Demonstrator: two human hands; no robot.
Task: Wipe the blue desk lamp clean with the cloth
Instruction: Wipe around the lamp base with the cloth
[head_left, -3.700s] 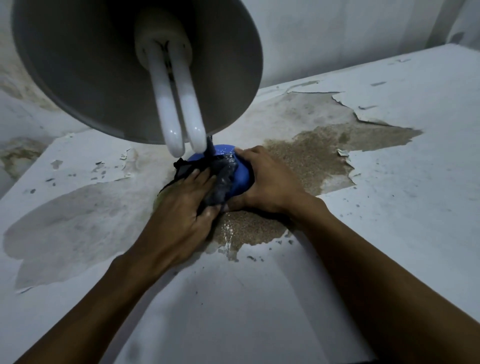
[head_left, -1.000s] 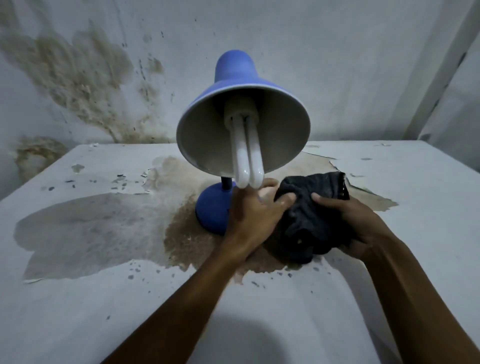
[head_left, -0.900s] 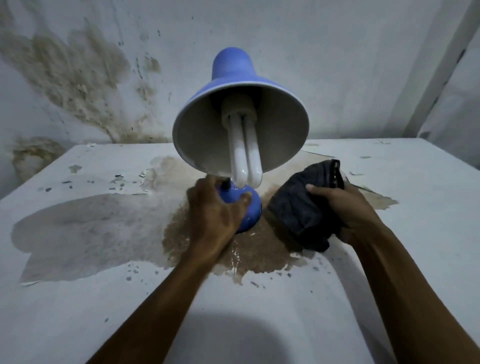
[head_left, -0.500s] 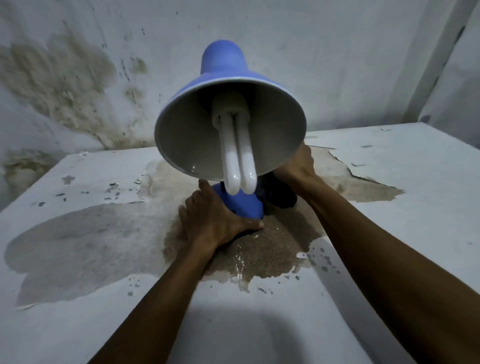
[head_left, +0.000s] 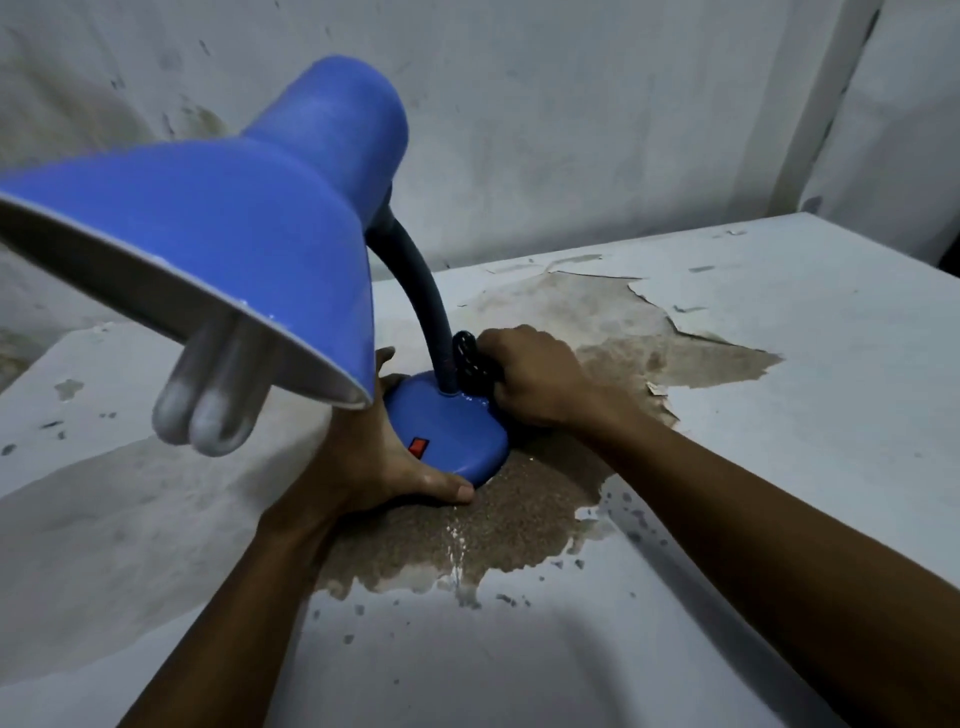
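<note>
Head cam: lamp (head_left: 218, 244) neck upright, shade tilted w/ opening down-left.

Left hand (head_left: 363, 457) and right hand (head_left: 535, 379): both bare, no gloves. Forearms bare to frame edge. No sleeves, rings or watch visible.

Dim room: stained white wall (head_left: 597, 130) behind a peeling white table (head_left: 805, 364).

Blue lamp (head_left: 218, 223), red switch (head_left: 418, 447) on its base, dark neck (head_left: 415, 291); black cloth (head_left: 470, 361); white tabletop (head_left: 779, 364) with a brown speckled patch (head_left: 493, 525).
</note>
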